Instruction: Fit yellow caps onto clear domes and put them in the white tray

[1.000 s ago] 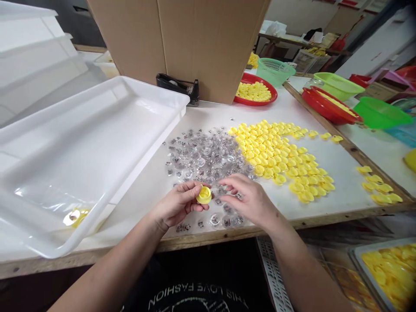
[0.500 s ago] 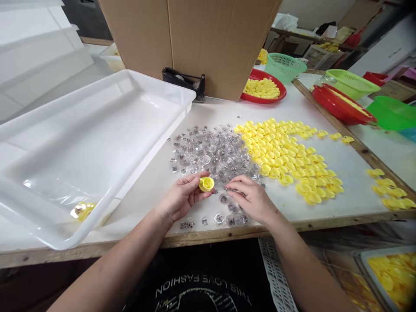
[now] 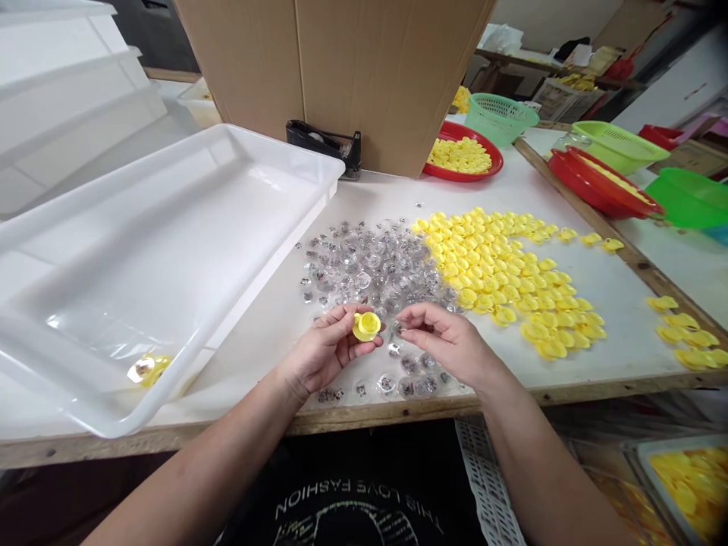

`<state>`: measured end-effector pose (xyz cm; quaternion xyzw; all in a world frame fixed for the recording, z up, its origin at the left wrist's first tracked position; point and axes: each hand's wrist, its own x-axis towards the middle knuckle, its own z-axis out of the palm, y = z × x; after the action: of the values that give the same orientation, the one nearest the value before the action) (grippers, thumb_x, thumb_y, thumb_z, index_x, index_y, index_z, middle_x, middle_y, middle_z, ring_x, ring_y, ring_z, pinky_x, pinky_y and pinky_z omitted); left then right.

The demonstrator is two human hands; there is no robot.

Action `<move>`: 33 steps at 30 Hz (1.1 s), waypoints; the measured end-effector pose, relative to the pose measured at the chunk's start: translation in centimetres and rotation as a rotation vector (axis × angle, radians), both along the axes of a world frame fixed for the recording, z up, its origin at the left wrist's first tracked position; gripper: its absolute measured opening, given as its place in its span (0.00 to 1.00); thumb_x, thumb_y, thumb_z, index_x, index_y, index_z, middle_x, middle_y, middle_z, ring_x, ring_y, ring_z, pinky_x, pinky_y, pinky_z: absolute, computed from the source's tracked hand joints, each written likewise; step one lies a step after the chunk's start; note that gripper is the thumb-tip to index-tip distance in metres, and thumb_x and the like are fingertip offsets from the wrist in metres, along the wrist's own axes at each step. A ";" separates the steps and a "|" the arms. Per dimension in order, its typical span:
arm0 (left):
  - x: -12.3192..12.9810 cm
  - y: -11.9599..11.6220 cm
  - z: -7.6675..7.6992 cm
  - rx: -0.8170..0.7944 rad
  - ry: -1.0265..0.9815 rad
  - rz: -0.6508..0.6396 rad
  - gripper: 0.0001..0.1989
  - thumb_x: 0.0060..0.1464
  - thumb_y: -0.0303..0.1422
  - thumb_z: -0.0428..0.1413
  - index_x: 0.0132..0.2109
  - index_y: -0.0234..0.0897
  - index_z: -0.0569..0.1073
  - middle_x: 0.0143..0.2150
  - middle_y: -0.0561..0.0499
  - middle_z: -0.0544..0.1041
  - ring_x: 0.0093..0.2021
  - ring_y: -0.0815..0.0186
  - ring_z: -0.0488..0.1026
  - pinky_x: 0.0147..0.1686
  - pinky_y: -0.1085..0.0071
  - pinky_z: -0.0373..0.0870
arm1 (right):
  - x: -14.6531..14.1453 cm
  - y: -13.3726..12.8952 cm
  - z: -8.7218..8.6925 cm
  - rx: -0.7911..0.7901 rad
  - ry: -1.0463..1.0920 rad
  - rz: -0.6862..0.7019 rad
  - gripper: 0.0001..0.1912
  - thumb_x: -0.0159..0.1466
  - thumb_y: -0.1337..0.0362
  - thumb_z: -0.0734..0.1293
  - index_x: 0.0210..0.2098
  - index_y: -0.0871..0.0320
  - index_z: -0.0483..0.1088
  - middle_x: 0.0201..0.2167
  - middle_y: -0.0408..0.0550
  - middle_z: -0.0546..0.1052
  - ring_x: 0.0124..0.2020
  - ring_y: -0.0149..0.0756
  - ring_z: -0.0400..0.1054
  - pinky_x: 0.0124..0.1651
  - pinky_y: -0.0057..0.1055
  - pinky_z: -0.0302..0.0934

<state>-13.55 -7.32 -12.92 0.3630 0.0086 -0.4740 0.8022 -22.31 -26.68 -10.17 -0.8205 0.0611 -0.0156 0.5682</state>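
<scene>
My left hand [image 3: 330, 345] is closed on a small yellow plastic cup-shaped part [image 3: 367, 326], its round hollow facing up. Just to the right, my right hand [image 3: 447, 341] pinches a small clear disc [image 3: 397, 328] with a dark print, apart from the yellow part. Beyond both hands spreads a heap of clear printed discs [image 3: 369, 262]; several more loose discs [image 3: 409, 385] lie near the table's front edge. On the right side, many yellow parts [image 3: 483, 258] like the held one sit in rows on the white table.
A large white tray [image 3: 284, 231] stands at the left, with a few yellow pieces [image 3: 151, 369] in its near corner. Behind are a cardboard box [image 3: 341, 68], a black tape dispenser [image 3: 324, 145] and a red dish [image 3: 494, 168]. A wooden strip [image 3: 597, 220] runs along the right.
My right hand has lifted slightly from the discs, and a clear disc now shows at its fingertips. The left hand keeps holding the yellow part, almost unmoved.
</scene>
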 end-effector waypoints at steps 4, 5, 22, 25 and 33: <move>-0.2 -0.1 -0.2 -0.049 -0.019 -0.024 0.11 0.60 0.30 0.52 0.48 0.31 0.71 0.37 0.44 0.77 0.35 0.64 0.79 0.35 0.76 0.77 | 0.9 0.9 0.8 0.155 0.016 0.094 0.11 0.60 0.68 0.65 0.43 0.54 0.69 0.30 0.41 0.73 0.28 0.29 0.71 0.34 0.30 0.68; -0.3 -0.1 -0.3 -0.054 -0.020 -0.029 0.11 0.59 0.31 0.53 0.48 0.32 0.71 0.37 0.44 0.77 0.34 0.65 0.79 0.34 0.77 0.77 | 1.2 1.2 0.8 0.170 0.016 0.118 0.10 0.60 0.68 0.65 0.42 0.54 0.70 0.31 0.41 0.73 0.28 0.28 0.71 0.33 0.29 0.68; -0.6 -0.3 -0.4 -0.001 -0.139 0.106 0.15 0.44 0.34 0.66 0.39 0.33 0.74 0.35 0.49 0.77 0.35 0.68 0.75 0.35 0.73 0.75 | 1.4 4.2 1.7 -0.468 -0.282 0.001 0.11 0.57 0.69 0.70 0.41 0.54 0.74 0.33 0.44 0.74 0.30 0.31 0.69 0.33 0.30 0.66; -0.7 -0.2 -0.4 0.007 -0.173 0.113 0.15 0.44 0.34 0.66 0.39 0.33 0.75 0.34 0.50 0.77 0.33 0.69 0.74 0.32 0.74 0.74 | 1.3 4.3 1.5 -0.453 -0.298 -0.018 0.11 0.57 0.68 0.71 0.40 0.53 0.74 0.32 0.43 0.75 0.29 0.31 0.69 0.32 0.30 0.66; -0.8 -0.3 -0.5 -0.036 -0.212 0.128 0.15 0.43 0.33 0.67 0.39 0.34 0.75 0.33 0.50 0.77 0.33 0.68 0.75 0.36 0.71 0.74 | 1.0 4.4 2.0 -0.488 -0.308 -0.032 0.11 0.59 0.66 0.69 0.42 0.52 0.74 0.32 0.43 0.75 0.30 0.33 0.70 0.33 0.32 0.67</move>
<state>-14.34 -7.59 -13.39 0.3953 -0.0614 -0.3807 0.8337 -21.36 -22.29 -8.18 -0.9198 -0.0188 -0.1631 0.3563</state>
